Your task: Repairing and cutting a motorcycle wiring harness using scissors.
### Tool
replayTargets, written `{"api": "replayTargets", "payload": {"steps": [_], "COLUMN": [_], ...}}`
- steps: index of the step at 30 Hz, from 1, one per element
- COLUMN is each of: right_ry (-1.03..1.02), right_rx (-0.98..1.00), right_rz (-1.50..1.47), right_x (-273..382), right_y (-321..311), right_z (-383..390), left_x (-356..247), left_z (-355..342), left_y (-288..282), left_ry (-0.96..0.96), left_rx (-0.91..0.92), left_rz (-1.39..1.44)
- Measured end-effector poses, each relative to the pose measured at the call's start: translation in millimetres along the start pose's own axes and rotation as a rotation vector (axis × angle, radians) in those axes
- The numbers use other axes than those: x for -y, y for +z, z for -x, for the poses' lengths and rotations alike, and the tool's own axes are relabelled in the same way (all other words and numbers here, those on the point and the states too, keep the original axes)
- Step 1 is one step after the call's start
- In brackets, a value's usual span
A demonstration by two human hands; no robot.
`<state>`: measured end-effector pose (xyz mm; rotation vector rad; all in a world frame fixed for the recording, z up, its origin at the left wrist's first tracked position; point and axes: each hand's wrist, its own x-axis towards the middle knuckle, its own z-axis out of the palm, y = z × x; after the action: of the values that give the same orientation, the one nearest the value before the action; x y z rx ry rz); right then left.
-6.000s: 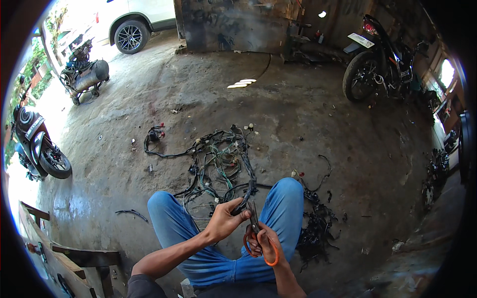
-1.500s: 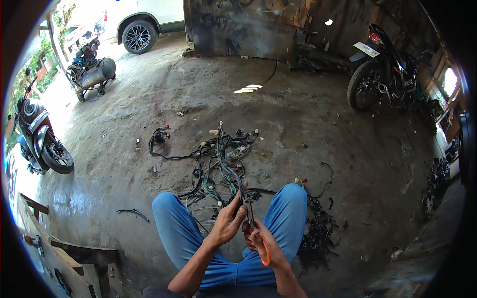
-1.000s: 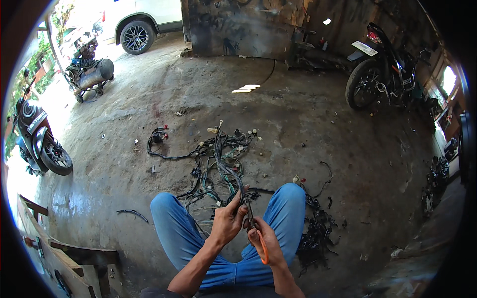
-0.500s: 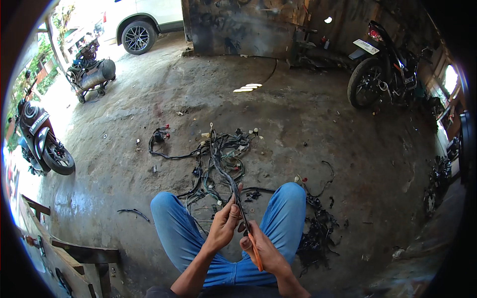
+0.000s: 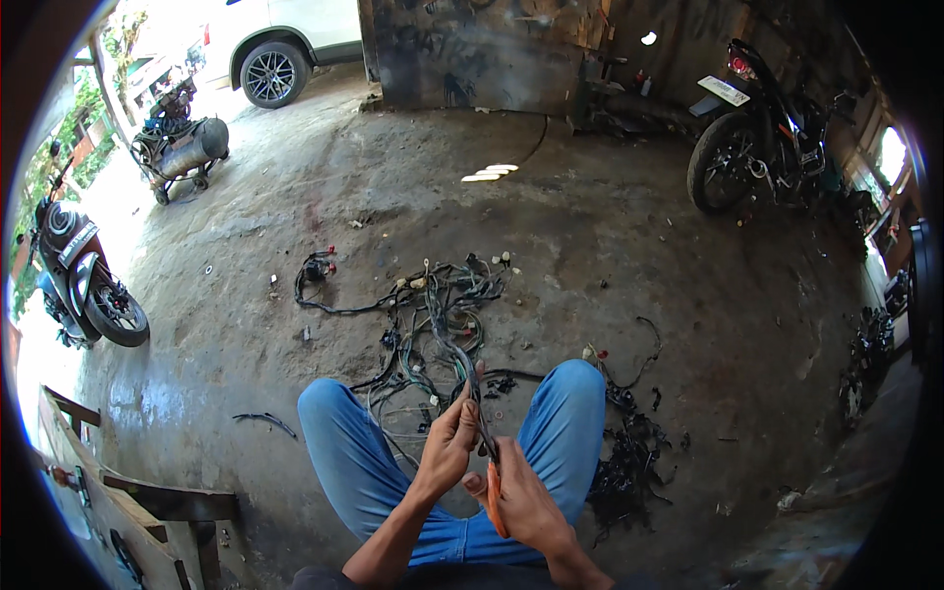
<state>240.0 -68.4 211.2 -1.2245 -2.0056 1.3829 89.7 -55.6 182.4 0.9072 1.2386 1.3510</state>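
Rough, stained matt concrete floor (image 5: 610,256). Tangled wire harness (image 5: 438,315) sheathed in dull black and green plastic. Scissors (image 5: 494,487) with glossy orange plastic handles. Blue denim cloth trousers (image 5: 344,452). Weathered wooden planks (image 5: 147,501).

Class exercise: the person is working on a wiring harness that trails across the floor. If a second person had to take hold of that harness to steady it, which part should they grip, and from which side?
Probably the taut, bundled stretch of the wiring harness just beyond the left hand, coming from the open floor ahead. There the wires run together as one graspable cord, clear of the knees; farther out they spread into loose loops. The right hand holds an orange-handled tool, so keep away from it.
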Motion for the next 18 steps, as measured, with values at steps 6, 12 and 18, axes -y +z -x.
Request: {"api": "replayTargets", "payload": {"steps": [6,12,18], "right_ry": [0.114,0.050,0.044], "right_rx": [0.404,0.249,0.254], "right_rz": [-0.795,-0.652,-0.599], "right_x": [-14.7,-0.4,-6.5], "right_y": [1.0,-1.3,1.6], "right_z": [8.1,-1.2,-8.5], "left_x": [2.7,-2.1,-5.1], "left_z": [-16.5,-12.7,-7.9], "left_y": [-21.1,-22.3,-20.3], "left_ry": [-0.017,-0.043,-0.014], "left_rx": [-0.026,0.086,0.120], "left_rz": [0.068,0.127,0.076]}}
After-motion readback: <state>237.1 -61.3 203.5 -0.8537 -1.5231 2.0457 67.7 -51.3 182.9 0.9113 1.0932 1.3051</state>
